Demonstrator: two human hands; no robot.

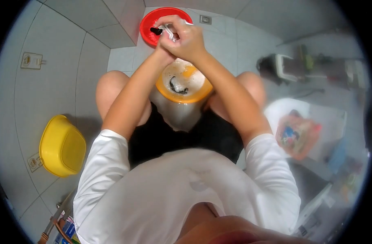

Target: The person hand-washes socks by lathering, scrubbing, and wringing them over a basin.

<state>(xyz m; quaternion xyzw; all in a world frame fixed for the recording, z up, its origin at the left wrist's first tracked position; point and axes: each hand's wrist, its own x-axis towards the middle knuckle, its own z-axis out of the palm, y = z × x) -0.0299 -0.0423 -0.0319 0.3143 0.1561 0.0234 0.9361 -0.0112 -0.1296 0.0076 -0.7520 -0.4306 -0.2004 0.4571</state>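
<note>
My right hand [188,39] is closed around a bunched white cloth [169,31], held over the near side of a red basin [145,28]. My left hand [166,48] presses against it from below and the left, also closed on the cloth and partly covered by the right. A small black piece [156,31] shows at the cloth's left; whether it belongs to the cloth or lies in the basin I cannot tell. Between my knees stands an orange-yellow basin [182,100] of sudsy water, with a dark curved piece [178,86] in the suds.
A yellow tub [63,146] hangs on the left wall, below a wall hook plate [31,61]. A floor drain [205,19] lies beyond the red basin. At right are a white container [285,107] and a pinkish bag [298,136], both blurred.
</note>
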